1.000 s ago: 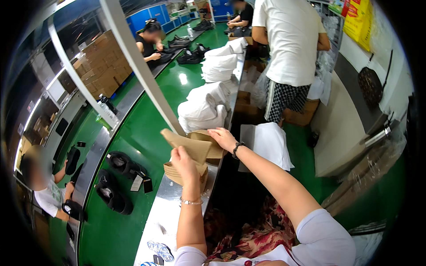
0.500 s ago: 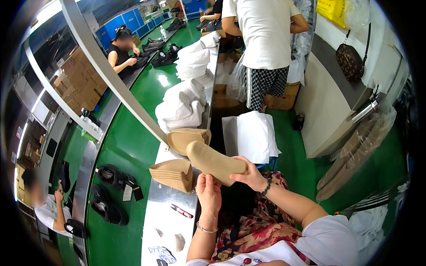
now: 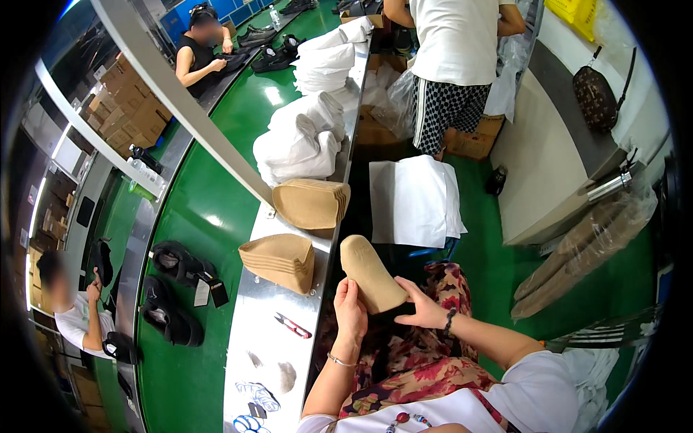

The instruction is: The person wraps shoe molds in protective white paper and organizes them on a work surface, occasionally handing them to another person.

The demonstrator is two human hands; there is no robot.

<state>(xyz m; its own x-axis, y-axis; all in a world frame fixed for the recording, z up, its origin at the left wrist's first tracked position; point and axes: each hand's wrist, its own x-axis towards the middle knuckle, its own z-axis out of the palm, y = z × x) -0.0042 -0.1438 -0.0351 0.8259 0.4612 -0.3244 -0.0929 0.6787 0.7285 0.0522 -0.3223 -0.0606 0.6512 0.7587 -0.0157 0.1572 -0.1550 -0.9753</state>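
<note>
A tan, curved cardboard shoe insert (image 3: 370, 273) with a rounded end is held over my lap, its rounded end pointing away from me. My left hand (image 3: 349, 307) pinches its left edge between thumb and fingers. My right hand (image 3: 424, 307) is at its near right corner, with the fingers against the edge and the thumb spread lower down; its grip looks loose. On the metal bench to the left lie two stacks of nested tan inserts, a nearer stack (image 3: 278, 261) and a farther stack (image 3: 310, 203).
Red-handled thread snips (image 3: 293, 325) lie on the metal bench (image 3: 263, 343). White bundles (image 3: 299, 137) are piled farther along. Black shoes (image 3: 170, 310) rest on the green belt (image 3: 216, 245). White sheets (image 3: 416, 200) sit ahead on the right. A post (image 3: 195, 108) rises beside the bench; other people work nearby.
The insert has turned more upright and moved down toward my lap. My right hand has lowered with its thumb spread, and my left hand now grips the left edge. The view has shifted slightly.
</note>
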